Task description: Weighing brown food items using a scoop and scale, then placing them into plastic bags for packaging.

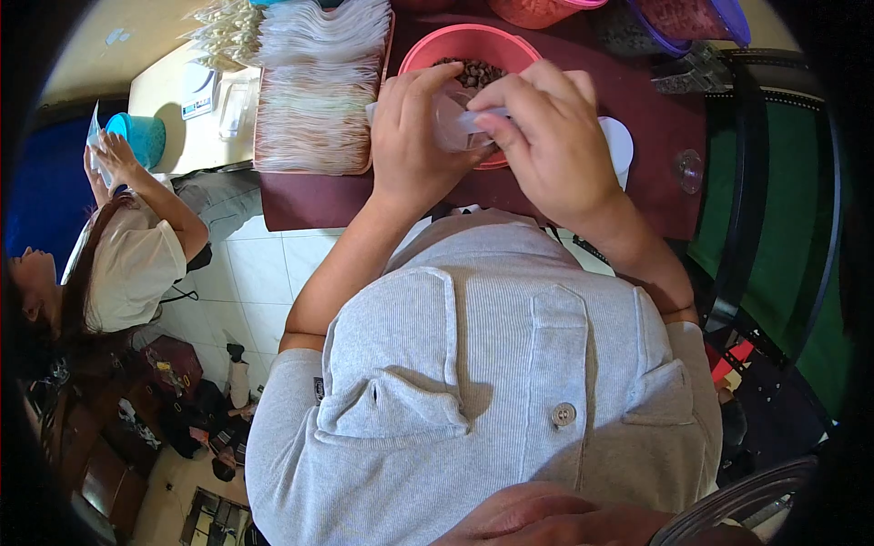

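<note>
Both of my hands are raised over a pink tub (420,49) that holds small dark brown pieces (481,72). My left hand (412,133) is curled around a clear plastic bag (450,123), its thumb below and fingers above. My right hand (546,133) pinches the bag's edge between thumb and fingertips. A round, clear rim shows between the hands, perhaps that of a cup; the plastic and my fingers hide much of it. Just right of my right wrist, a white lid (617,147) lies on the dark red tabletop (655,184).
Left of the tub, a tray (372,153) holds stacked clear bags (317,102). Beyond are filled bags (222,31), a scale (199,89) and a turquoise tub (147,140). A co-worker (130,252) sits there holding a bag. A clear lid (688,170) lies at right; purple-rimmed tubs (730,24) stand behind.
</note>
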Motion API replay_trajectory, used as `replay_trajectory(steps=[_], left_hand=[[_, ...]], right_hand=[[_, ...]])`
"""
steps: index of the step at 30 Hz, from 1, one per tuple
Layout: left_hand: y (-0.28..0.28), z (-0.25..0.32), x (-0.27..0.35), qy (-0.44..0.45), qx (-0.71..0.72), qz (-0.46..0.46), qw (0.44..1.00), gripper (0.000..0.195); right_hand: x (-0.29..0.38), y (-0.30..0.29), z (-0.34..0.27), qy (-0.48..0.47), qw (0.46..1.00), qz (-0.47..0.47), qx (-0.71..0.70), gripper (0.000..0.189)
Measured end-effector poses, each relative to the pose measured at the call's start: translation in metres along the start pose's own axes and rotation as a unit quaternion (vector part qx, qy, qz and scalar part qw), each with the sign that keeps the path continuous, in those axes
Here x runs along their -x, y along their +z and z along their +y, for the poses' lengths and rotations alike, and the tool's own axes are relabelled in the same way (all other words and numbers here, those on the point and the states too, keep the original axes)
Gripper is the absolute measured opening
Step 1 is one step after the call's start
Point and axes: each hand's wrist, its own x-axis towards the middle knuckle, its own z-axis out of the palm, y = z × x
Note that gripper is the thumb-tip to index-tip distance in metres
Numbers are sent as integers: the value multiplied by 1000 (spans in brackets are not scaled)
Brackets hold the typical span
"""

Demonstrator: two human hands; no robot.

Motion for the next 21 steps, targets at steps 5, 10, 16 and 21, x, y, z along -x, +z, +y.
replay_trajectory(steps=[5,10,16,21], left_hand=[[-29,-17,5,-82,-60,-4,995,68],[-51,-34,25,-116,-92,-14,989,60],[-52,-34,34,-82,-57,33,994,64],[-51,-41,45,23,42,53,997,77]], right_hand=[[-4,-58,-3,166,952,139,-217,11],[-5,-22,50,37,985,-52,161,12],[33,45,93,62,965,-160,200,11],[34,58,98,17,933,-255,253,11]])
